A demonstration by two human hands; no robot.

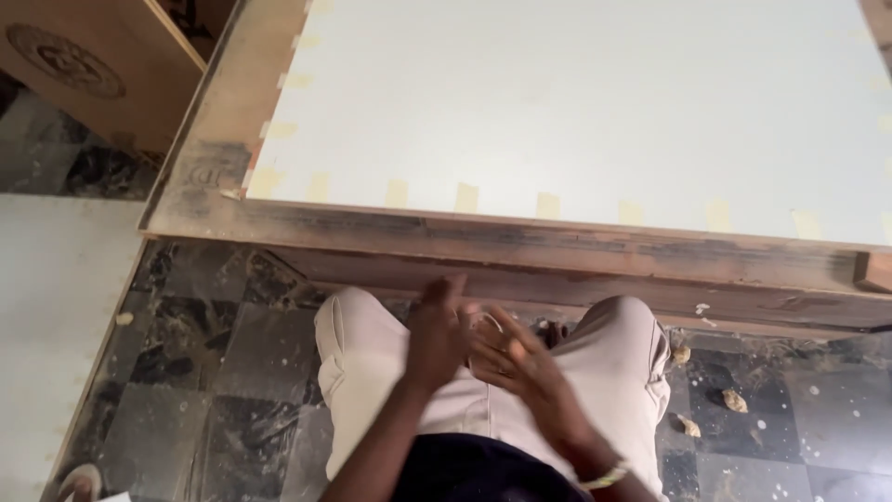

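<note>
We see a large flat white sheet (pixel 595 102), rectangular and smooth, fastened along its near and left edges by short strips of pale yellow masking tape (pixel 466 197). It lies face up on a worn brown wooden worktop (pixel 223 112), its near edge running left to right across the view with a slight downward slant to the right; its long axis we cannot tell, since the far part is cut off. Just below the worktop's front edge, over the lap in pale beige trousers (pixel 613 363), the left hand (pixel 437 335) and right hand (pixel 511 358) meet, fingers loosely spread and blurred; whether they grasp anything we cannot tell. A pale band (pixel 604 478) circles the right wrist. Crumpled scraps (pixel 734 400) lie on the dark marbled tile floor (pixel 214 390).
</note>
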